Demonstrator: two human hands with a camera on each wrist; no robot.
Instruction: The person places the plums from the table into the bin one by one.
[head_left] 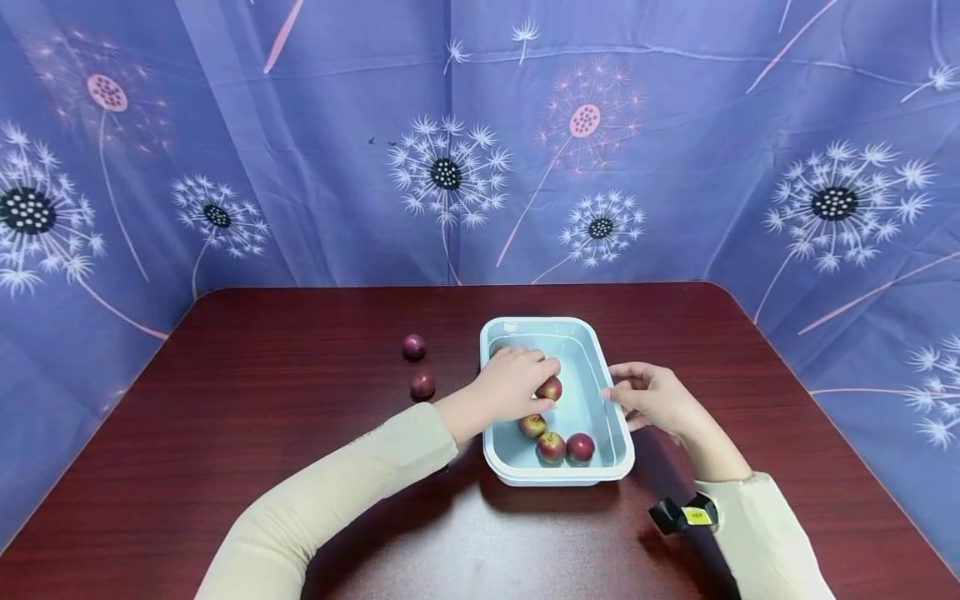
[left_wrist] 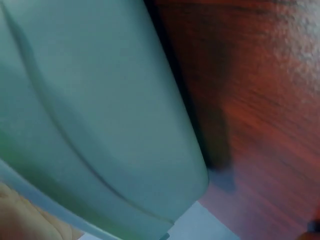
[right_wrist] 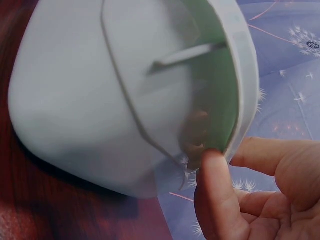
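Inside the pale blue basin [head_left: 558, 473], one dark red fruit [head_left: 551, 388] is held between the thumb and curled fingers of the left hand [head_left: 513, 382], at the side of the hand facing the basin's middle. Just nearer the viewer, three more fruits [head_left: 551, 447] are grouped on the basin floor, below and apart from the grip. By the right hand [head_left: 656, 400], the basin's right rim is pinched between thumb and fingers. Two loose fruits [head_left: 422, 384] are seen on the tabletop [head_left: 187, 417], left of the basin. The held fruit is partly covered by the fingers, and the far fingertips are concealed by the hand itself. In the left wrist view, the basin's interior is hidden by its outer wall, and only a cropped part of a hand is shown; in the right wrist view, the wall is blurred and the hand is cut off at the frame edge.
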